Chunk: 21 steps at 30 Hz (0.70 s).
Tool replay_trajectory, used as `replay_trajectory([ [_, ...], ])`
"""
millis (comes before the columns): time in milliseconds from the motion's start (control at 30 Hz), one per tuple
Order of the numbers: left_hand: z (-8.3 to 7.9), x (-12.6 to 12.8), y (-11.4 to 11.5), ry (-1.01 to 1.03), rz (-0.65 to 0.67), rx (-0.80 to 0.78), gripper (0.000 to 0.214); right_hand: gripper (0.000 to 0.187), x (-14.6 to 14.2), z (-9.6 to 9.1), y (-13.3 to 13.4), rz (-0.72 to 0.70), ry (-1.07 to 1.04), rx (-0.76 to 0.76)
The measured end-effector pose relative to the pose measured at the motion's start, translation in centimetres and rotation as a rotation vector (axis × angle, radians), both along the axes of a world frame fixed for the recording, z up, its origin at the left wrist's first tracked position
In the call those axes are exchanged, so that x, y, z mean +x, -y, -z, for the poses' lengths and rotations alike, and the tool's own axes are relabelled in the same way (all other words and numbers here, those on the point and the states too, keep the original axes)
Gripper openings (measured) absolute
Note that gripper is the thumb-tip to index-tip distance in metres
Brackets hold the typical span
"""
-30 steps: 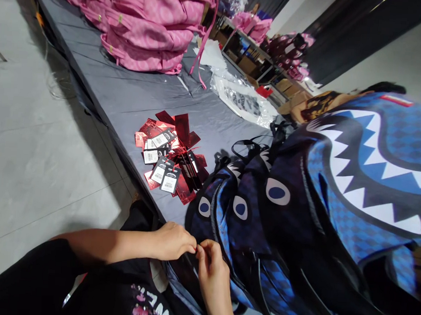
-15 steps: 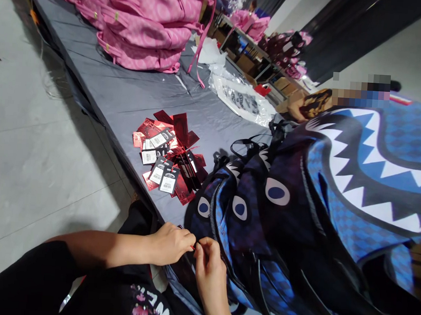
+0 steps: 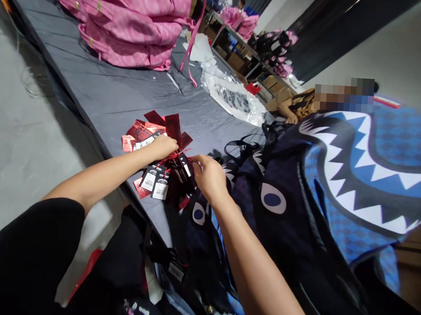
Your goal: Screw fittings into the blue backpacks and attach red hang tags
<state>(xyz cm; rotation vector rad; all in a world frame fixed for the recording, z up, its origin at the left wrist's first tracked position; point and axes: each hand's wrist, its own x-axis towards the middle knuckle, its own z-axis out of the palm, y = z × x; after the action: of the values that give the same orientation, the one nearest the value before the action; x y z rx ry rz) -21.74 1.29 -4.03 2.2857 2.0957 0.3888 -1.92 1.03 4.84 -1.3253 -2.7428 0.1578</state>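
Observation:
A fanned bunch of hang tags point(image 3: 160, 185), some shiny red and some black with white barcode labels, lies on the grey-covered table, joined by thin red strings point(image 3: 167, 158). My left hand point(image 3: 164, 147) reaches over the bunch, its fingers closed on tags near where the strings meet. At the bunch's right side is my right hand point(image 3: 210, 176), thumb and forefinger drawn together by the strings; what they pinch is too small to make out. Under my right forearm stand dark blue backpacks point(image 3: 274, 199) with printed eyes. Another tag point(image 3: 176, 271) hangs low against the nearest backpack.
Pink backpacks point(image 3: 132, 34) are stacked at the table's far left. A clear plastic bag with a white printed item point(image 3: 233, 99) lies farther back. To the right, a large blue backpack with shark teeth point(image 3: 366, 172) partly hides another person point(image 3: 299, 106). Shelving point(image 3: 252, 60) stands behind.
Both hands have moved up and away from the nearest backpack's lower edge to the tag bunch. A tag now shows hanging where they were. The view has shifted slightly.

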Motion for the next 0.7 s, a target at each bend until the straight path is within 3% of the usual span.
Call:
replay_trajectory([
  [133,0.8,0.7,-1.8,-0.077,0.033,-0.031,0.022,0.033,-5.4,4.0,-5.8,0.093,0.148,-0.123],
  [300,1.0,0.2,-2.6,-0.136,0.102,-0.013,0.024,0.028,-7.1,7.7,-7.2,0.117,0.194,-0.130],
  [433,-0.3,-1.3,-2.6,-0.175,0.145,0.006,0.025,0.028,-7.2,8.7,-7.3,0.158,0.183,-0.131],
  [567,-2.5,-3.8,-2.3,-0.189,0.069,0.068,0.025,0.029,-6.9,9.0,-7.6,0.218,0.109,-0.177],
  [700,-4.4,-5.3,-2.7,0.130,-0.045,0.307,0.008,0.036,-7.4,8.1,-8.3,0.243,-0.035,-0.255],
])
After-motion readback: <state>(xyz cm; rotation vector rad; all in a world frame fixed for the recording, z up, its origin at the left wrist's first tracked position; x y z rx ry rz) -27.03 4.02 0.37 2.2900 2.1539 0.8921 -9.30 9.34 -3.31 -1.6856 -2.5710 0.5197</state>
